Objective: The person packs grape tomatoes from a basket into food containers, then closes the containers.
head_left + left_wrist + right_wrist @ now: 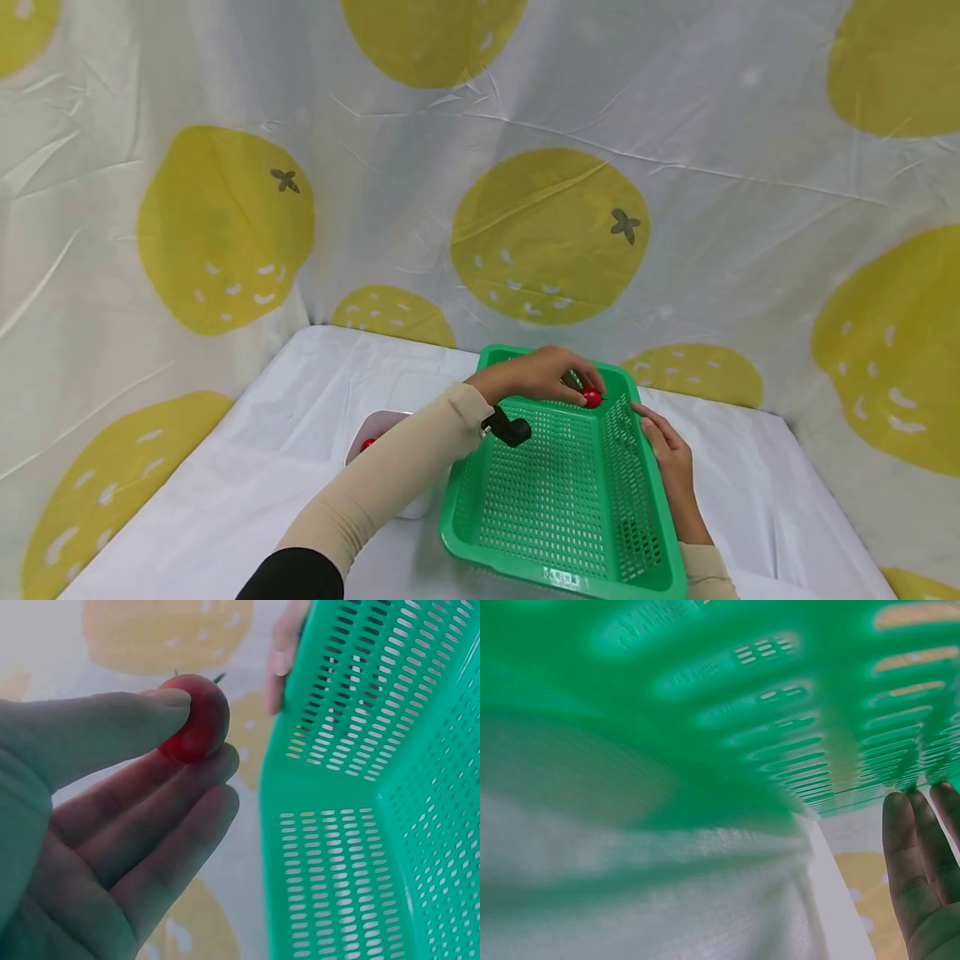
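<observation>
A red cherry tomato (201,724) with a green stem sits pinched between the thumb and fingers of my left hand (546,375). In the head view that hand is over the far end of a green perforated plastic basket (536,487). The wrist view puts the tomato beside the basket's rim, with the other fingers extended below it. My right hand (671,462) is at the basket's right side, its fingertips at the rim. In the right wrist view, straight fingers (901,855) reach up to the slotted outer wall.
A white container (384,419) with something red in it stands left of the basket, partly hidden behind my left forearm. White cloth (225,492) covers the table. A curtain (390,208) printed with yellow fruit rises behind and at both sides.
</observation>
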The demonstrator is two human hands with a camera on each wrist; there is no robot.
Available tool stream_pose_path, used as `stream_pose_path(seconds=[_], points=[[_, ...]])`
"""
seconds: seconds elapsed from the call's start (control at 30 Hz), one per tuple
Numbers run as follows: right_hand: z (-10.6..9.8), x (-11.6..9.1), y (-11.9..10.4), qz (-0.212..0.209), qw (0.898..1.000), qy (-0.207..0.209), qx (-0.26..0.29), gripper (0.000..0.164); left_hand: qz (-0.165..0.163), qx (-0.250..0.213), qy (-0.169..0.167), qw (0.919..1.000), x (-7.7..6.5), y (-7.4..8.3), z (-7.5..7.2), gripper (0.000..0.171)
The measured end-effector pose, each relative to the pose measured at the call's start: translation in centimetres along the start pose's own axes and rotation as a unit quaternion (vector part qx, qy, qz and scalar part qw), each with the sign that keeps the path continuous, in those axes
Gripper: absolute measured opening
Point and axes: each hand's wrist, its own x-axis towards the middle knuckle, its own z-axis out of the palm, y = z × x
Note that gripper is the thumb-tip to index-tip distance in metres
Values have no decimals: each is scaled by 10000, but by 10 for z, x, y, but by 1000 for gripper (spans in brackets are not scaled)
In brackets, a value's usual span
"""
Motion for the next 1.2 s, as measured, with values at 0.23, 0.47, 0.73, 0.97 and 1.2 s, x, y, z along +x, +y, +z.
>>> stream_pose_path(seconds=[0.23,0.47,0.73,0.97,1.2], points=[[0,0,-1,-31,9999,77,-60,41,143,-163,105,9997,-31,5,-14,26],[-2,0,0,-170,9999,22,-13,41,98,-488,310,9983,-75,8,-31,25],[2,2,0,-118,9999,62,7,41,-299,-672,420,9964,-131,6,-44,23],[0,1,-1,-51,9997,164,-198,40,-537,-431,534,9962,-166,-2,-43,23],[2,0,-2,-79,9998,76,-164,40,-659,-78,735,9951,-195,-10,-40,23]])
